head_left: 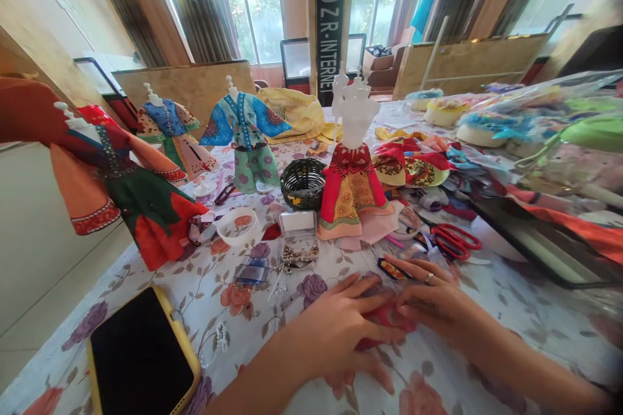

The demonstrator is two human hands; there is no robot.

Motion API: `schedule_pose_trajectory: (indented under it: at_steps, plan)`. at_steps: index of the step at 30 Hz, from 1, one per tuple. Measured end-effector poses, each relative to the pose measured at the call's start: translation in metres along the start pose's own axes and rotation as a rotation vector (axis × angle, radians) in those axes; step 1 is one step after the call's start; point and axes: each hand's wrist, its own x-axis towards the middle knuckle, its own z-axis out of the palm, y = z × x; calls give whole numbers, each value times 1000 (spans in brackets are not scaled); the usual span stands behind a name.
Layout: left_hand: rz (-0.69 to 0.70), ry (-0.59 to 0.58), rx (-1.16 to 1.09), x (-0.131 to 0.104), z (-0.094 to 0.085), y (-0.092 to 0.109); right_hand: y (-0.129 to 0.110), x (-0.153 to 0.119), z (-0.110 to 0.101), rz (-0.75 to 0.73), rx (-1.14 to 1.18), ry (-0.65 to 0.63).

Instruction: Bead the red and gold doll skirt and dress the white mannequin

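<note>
My left hand (348,325) lies over a small piece of red cloth (387,324) on the flowered tablecloth, its fingers spread and resting flat. From the right, my right hand (438,301) touches the same cloth; its fingers are apart, and a ring is on one of them. Just beyond the right fingertips is a dark strip with a red and yellow pattern (392,269). My hands cover part of the red cloth. Ahead stands a white doll form in a red and gold skirt (355,191). A clear box of beads (299,251) sits in front of it.
A phone in a yellow case (146,350) lies at near left. Dressed doll forms (243,123) stand behind, beside a dark woven basket (302,183). Right of centre are red-handled scissors (455,240), a fabric pile (413,165) and a dark-framed tablet-like panel (540,243).
</note>
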Motion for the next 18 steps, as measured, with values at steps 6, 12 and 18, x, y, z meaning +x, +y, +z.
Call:
schedule_pose_trajectory:
  at_steps: [6, 12, 18]
  plan:
    - [4, 4, -1, -1, 0, 0, -5, 2, 3, -19, -17, 15]
    - [7, 10, 17, 1, -1, 2, -9, 2, 5, 19, -11, -22]
    - [24, 34, 13, 0, 0, 2, -5, -1, 11, -2, -25, 24]
